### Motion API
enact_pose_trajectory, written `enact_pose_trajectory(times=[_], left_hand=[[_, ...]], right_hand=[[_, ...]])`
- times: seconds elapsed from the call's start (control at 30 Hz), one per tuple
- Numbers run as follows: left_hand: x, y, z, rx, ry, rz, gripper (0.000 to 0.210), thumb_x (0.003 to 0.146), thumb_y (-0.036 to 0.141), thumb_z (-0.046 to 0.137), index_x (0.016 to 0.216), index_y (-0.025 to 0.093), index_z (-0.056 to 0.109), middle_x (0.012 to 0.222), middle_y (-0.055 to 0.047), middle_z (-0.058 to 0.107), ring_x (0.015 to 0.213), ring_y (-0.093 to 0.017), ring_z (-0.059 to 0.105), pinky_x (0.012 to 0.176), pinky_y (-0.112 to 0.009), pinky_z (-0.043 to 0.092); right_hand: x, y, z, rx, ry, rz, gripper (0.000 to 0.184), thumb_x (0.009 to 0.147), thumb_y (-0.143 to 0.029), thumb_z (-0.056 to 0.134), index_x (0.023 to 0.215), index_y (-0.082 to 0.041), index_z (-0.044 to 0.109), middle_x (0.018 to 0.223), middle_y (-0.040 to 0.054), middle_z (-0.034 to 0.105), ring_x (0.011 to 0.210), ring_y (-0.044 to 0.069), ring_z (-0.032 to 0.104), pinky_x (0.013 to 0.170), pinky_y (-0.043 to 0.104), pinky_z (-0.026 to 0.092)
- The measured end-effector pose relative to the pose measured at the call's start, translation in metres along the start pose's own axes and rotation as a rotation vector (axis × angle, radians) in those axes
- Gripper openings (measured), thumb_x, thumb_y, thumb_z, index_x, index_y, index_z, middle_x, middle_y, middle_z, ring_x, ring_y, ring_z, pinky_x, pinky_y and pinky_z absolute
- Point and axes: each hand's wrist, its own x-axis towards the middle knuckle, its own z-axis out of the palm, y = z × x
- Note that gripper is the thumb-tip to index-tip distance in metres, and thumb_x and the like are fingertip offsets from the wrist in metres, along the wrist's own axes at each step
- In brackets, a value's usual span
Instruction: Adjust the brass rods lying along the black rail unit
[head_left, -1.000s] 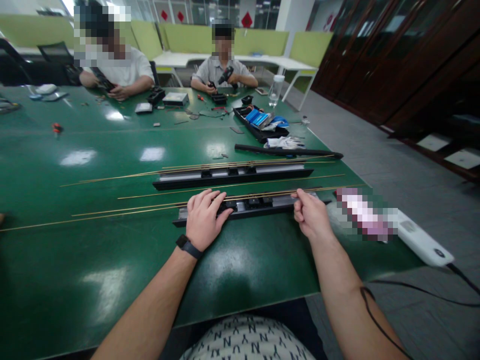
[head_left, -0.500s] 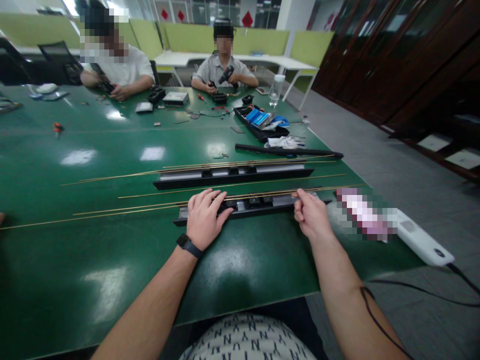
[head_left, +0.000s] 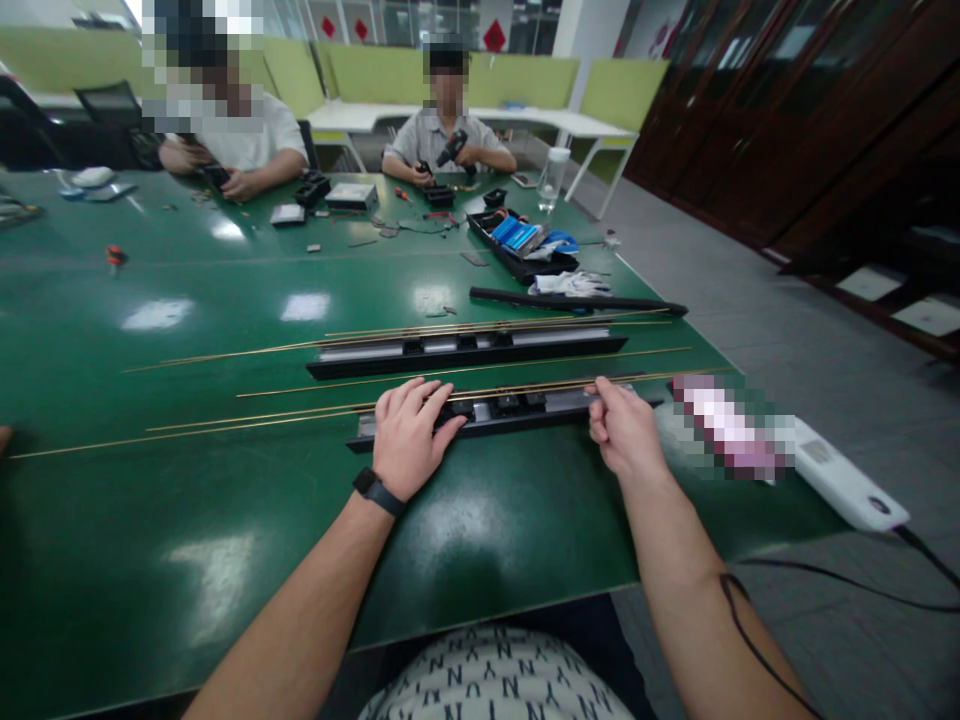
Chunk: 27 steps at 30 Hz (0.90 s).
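In the head view, my left hand [head_left: 411, 430] lies across the left part of the nearer black-and-silver rail [head_left: 559, 403], fingers stretched over it and thumb spread along its front. Thin brass rods [head_left: 517, 389] run lengthwise over this rail and pass at my left fingers. At the rail's right end, my right hand [head_left: 626, 425] is closed in a pinch on a brass rod; its fingertips partly hide the grip. Black blocks [head_left: 508, 401] sit inside the rail between my hands. My left palm covers the part of the rail beneath it.
Behind lies a second rail [head_left: 465, 352] with brass rods above it. Farther back are a black tube [head_left: 581, 300], white gloves [head_left: 571, 284] and a black tray [head_left: 517, 255]. A white power strip [head_left: 847, 475] lies right. Two people sit opposite, one holding a drill [head_left: 452, 148].
Both my hands stay in place on the rail and rods, with hardly any visible motion. Across the table, the person at left has shifted their hands slightly.
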Motion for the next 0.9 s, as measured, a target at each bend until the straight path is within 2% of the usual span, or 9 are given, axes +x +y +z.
enact_pose_trajectory(times=[0.1, 0.3, 0.53, 0.77, 0.9], left_hand=[[-0.0001, 0.0002, -0.0001, 0.003, -0.001, 0.005, 0.044, 0.100, 0.048, 0.061, 0.137, 0.024, 0.065, 0.136, -0.012, 0.069, 0.134, -0.033, 0.056, 0.113, -0.052, 0.036], [0.0001, 0.0007, -0.0004, 0.018, 0.003, 0.007, 0.044, 0.100, 0.049, 0.060, 0.136, 0.024, 0.065, 0.136, -0.011, 0.069, 0.133, -0.033, 0.057, 0.113, -0.052, 0.036], [0.0004, 0.0003, -0.0009, 0.013, 0.000, 0.005, 0.044, 0.100, 0.048, 0.060, 0.137, 0.025, 0.064, 0.137, -0.011, 0.069, 0.135, -0.033, 0.056, 0.113, -0.052, 0.036], [0.0004, -0.0007, 0.0001, -0.001, 0.004, 0.001, 0.044, 0.100, 0.048, 0.061, 0.137, 0.026, 0.065, 0.136, -0.011, 0.069, 0.135, -0.033, 0.056, 0.113, -0.052, 0.036], [0.0007, -0.0004, 0.0001, 0.003, 0.004, 0.004, 0.044, 0.100, 0.049, 0.060, 0.137, 0.025, 0.065, 0.136, -0.011, 0.069, 0.135, -0.033, 0.056, 0.113, -0.052, 0.036]], right_hand=[[-0.0001, -0.0004, 0.0006, 0.011, 0.019, -0.002, 0.037, 0.082, -0.050, 0.082, 0.082, -0.018, 0.065, 0.046, -0.0061, 0.051, 0.027, 0.004, 0.034, 0.027, 0.015, 0.022], [-0.0012, 0.0003, 0.0013, -0.030, -0.031, 0.023, 0.040, 0.079, -0.051, 0.084, 0.085, -0.016, 0.068, 0.046, -0.0052, 0.052, 0.028, 0.004, 0.035, 0.027, 0.015, 0.021], [0.0018, 0.0007, -0.0010, 0.020, 0.038, -0.007, 0.033, 0.082, -0.047, 0.081, 0.081, -0.017, 0.066, 0.046, -0.0055, 0.052, 0.028, 0.004, 0.034, 0.027, 0.016, 0.021], [0.0008, 0.0008, 0.0002, -0.035, -0.023, 0.020, 0.039, 0.079, -0.051, 0.084, 0.084, -0.017, 0.067, 0.047, -0.0047, 0.053, 0.028, 0.005, 0.036, 0.027, 0.016, 0.021], [-0.0001, -0.0008, 0.0005, -0.004, 0.012, 0.001, 0.036, 0.081, -0.049, 0.083, 0.082, -0.017, 0.066, 0.046, -0.0057, 0.051, 0.028, 0.004, 0.035, 0.027, 0.015, 0.021]])
